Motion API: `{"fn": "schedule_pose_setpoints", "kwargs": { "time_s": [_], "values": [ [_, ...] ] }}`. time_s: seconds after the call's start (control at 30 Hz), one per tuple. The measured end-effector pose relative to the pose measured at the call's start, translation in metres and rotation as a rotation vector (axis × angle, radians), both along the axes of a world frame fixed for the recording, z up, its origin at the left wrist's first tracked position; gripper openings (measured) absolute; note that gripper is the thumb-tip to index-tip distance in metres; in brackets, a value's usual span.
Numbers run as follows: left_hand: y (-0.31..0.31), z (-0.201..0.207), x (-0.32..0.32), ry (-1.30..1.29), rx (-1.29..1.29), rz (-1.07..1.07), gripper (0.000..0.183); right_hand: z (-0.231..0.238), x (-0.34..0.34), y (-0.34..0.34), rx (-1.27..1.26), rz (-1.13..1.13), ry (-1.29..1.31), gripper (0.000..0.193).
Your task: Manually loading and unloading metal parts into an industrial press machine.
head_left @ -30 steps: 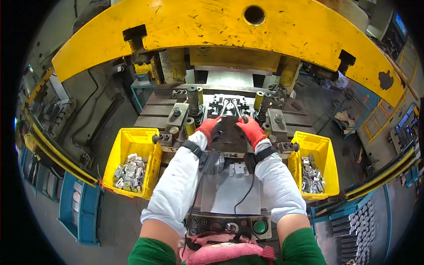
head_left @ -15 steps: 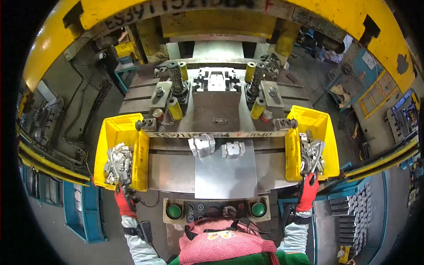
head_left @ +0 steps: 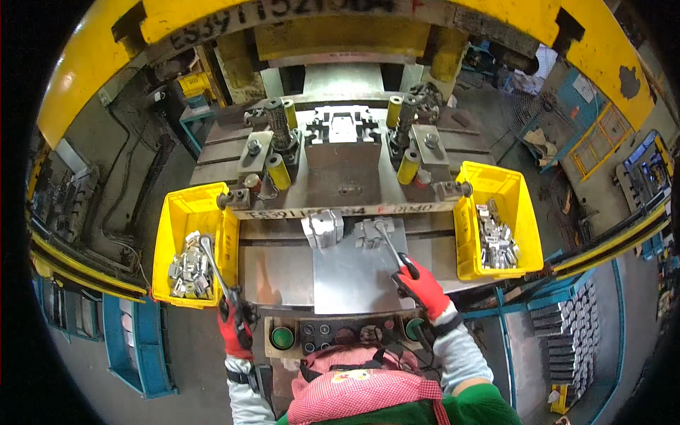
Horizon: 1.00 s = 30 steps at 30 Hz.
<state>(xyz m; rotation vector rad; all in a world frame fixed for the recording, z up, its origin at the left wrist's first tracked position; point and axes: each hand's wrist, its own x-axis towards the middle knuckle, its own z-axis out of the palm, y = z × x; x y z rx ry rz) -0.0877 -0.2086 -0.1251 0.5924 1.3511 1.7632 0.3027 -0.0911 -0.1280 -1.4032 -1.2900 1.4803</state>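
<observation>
My left hand [head_left: 236, 327], in a red and black glove, is closed on a long silver hand tool [head_left: 214, 265] with a rounded head; its exact kind cannot be made out. The tool reaches over the left yellow bin [head_left: 228, 248], which holds small metal parts [head_left: 191, 276]. My right hand [head_left: 423, 287], gloved alike, grips a similar silver hand tool [head_left: 389, 244]. That tool's head touches or overlaps the right stack of metal parts [head_left: 368, 234] on a bare metal sheet [head_left: 361, 283]. Left of it stands another stack of metal parts [head_left: 323, 230].
A press die [head_left: 347, 166] with upright guide posts stands beyond the sheet, a bright metal piece [head_left: 343, 127] at its centre. The right yellow bin [head_left: 528, 234] also holds small parts. Green buttons [head_left: 282, 338] sit on a control panel in front of me. Yellow press framing [head_left: 85, 92] arches overhead.
My right hand has swung left with its tool from the right bin to the right stack. My left hand has shifted slightly right and nearer me, its tool still over the left bin.
</observation>
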Motion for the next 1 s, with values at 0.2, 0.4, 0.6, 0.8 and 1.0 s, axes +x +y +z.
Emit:
{"fn": "schedule_pose_setpoints", "kwargs": {
  "time_s": [0.2,0.4,0.6,0.8,1.0],
  "values": [
    [-0.019,0.010,0.015,-0.006,0.044,0.039,0.034,0.085,-0.030,0.052,0.206,-0.013,0.227,0.048],
    [-0.006,0.018,0.021,-0.010,0.076,-0.050,0.030,0.112,-0.081,0.185,0.438,0.002,-0.191,0.041],
    [-0.043,-0.001,0.009,0.001,-0.018,0.181,0.025,0.082,-0.104,0.223,0.449,-0.037,-0.378,0.038],
    [-0.051,0.005,0.009,0.079,-0.221,0.462,0.029,0.111,-0.074,0.198,0.554,-0.018,-0.270,0.032],
    [-0.086,-0.082,-0.020,-0.108,-0.304,0.662,0.018,0.049,0.024,0.026,0.579,-0.671,0.064,0.049]
  ]
}}
